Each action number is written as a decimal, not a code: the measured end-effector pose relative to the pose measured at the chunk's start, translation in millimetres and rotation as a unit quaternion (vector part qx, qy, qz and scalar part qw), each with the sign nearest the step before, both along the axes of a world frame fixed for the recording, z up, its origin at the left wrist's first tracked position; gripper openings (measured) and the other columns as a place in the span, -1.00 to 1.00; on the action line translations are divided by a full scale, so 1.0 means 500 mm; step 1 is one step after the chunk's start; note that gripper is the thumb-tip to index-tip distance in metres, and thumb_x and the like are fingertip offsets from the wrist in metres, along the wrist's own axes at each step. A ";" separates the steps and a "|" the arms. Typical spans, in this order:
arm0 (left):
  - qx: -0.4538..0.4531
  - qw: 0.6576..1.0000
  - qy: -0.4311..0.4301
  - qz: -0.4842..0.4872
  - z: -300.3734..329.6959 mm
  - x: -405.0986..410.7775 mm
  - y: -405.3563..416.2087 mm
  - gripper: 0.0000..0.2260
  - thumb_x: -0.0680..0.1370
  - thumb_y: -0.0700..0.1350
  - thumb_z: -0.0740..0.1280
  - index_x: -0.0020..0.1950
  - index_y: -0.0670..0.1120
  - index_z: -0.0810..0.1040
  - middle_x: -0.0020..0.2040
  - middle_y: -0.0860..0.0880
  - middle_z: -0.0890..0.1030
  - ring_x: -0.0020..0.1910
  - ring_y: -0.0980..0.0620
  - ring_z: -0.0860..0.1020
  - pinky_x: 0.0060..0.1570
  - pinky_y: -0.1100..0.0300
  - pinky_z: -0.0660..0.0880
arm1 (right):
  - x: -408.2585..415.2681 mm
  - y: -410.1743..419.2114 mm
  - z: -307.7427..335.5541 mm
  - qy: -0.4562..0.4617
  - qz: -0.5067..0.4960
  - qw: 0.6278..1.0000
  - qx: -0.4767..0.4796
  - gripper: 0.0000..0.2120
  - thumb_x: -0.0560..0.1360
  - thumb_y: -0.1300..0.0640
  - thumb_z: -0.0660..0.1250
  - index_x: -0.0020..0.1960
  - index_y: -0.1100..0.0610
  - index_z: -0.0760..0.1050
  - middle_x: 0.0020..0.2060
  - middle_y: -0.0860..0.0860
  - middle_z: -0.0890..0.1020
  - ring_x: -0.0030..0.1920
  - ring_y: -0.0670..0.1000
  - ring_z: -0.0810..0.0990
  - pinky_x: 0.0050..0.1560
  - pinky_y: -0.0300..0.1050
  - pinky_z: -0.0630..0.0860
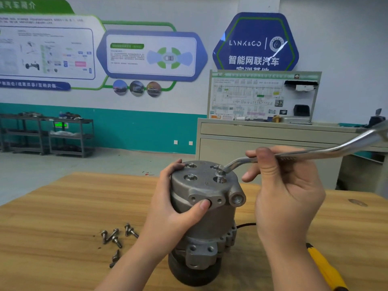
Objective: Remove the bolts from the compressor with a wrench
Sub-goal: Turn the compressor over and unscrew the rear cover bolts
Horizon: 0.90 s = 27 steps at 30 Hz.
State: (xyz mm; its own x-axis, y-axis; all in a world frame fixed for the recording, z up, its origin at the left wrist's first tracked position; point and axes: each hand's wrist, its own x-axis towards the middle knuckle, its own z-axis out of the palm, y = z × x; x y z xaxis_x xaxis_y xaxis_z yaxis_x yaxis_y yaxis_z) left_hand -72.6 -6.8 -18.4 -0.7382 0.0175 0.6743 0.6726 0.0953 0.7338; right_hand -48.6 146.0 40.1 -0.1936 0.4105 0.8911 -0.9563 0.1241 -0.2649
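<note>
The compressor (206,208) stands upright at the middle of the desk (52,217). The left hand (178,208) wraps its body from nine o'clock, grip pressed around the casing, thumb on the front flange. The right hand (283,185) pinches the wrench (304,153) shank between thumb and fingers; the handle runs off toward two o'clock. Its ring end sits on a raised bolt (219,174) at the top face's three o'clock side. Loose bolts (114,238) lie at eight o'clock. A yellow handle (323,267) lies at four o'clock.
</note>
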 end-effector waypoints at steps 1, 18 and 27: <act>0.000 1.000 0.001 0.000 0.000 0.000 0.000 -0.36 0.20 0.24 0.48 0.23 0.38 0.34 0.18 0.44 0.45 0.21 0.28 0.50 0.09 0.28 0.54 | 0.002 -0.001 0.000 0.004 0.002 1.000 0.006 -0.85 0.48 -0.06 0.34 -0.13 0.01 0.48 -0.36 -0.14 0.63 -0.43 -0.10 0.57 -0.24 -0.28 0.50; 0.009 1.000 0.006 -0.003 -0.005 -0.006 -0.002 -0.37 0.19 0.26 0.48 0.21 0.40 0.36 0.17 0.41 0.47 0.19 0.29 0.51 0.03 0.37 0.52 | -0.054 0.015 -0.001 -0.194 0.291 0.907 -0.234 -0.67 0.66 0.07 0.08 -0.22 0.09 0.45 -0.43 0.04 0.55 -0.56 -0.03 0.42 -0.51 -0.25 0.38; 0.013 1.000 -0.001 -0.006 -0.004 -0.003 -0.001 -0.35 0.18 0.27 0.49 0.24 0.37 0.37 0.17 0.35 0.50 0.20 0.22 0.52 0.07 0.23 0.54 | -0.082 0.040 0.013 -0.173 0.538 0.755 -0.332 -0.83 0.57 0.15 0.21 -0.11 0.23 0.46 -0.35 0.12 0.64 -0.39 -0.03 0.64 -0.39 -0.23 0.57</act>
